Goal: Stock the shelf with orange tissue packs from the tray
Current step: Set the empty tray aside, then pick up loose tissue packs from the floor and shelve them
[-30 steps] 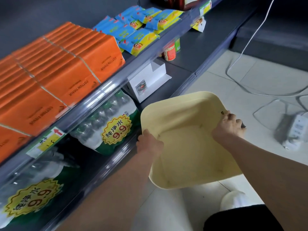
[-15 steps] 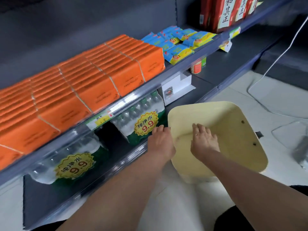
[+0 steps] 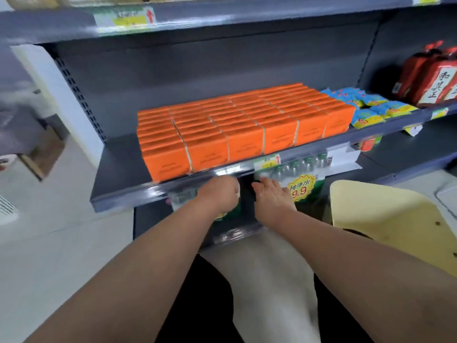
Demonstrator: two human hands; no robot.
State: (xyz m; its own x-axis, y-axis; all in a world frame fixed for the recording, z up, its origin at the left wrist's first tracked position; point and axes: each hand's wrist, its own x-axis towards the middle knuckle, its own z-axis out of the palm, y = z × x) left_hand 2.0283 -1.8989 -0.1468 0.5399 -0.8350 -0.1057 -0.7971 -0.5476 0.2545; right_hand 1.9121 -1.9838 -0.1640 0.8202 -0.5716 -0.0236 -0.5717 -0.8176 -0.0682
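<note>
**Shelf full, tray off to the side**

Grey shop shelves fill the view, w/ a pale floor [image 3: 49,243] on the left. On the middle shelf [image 3: 118,174] the orange tissue packs [image 3: 242,125] sit in tight rows, side by side, front edge right at the shelf lip. Left of the packs the shelf is bare. Just right of them lie blue and yellow packets [image 3: 366,110], then red packs w/ white labels [image 3: 430,80] at the far right.

Under that shelf there are water bottle packs [image 3: 296,169] w/ a yellow 9.9 tag [image 3: 300,188].

Both hands are low, in front of the shelf below the orange packs. Left hand [image 3: 220,194] is curled like a loose fist, fingers bent in; can't tell if it grips anything, pic is blurry. Right hand [image 3: 272,196] is flat, fingers stretched out and close together, pointing at the bottles, just beside the 9.9 tag.

Yellow tray [image 3: 385,224] is at the right, tilted, near the right arm. No hand is on it. Nothing shows inside the part of the tray we can see, just a few dark specks.
</note>
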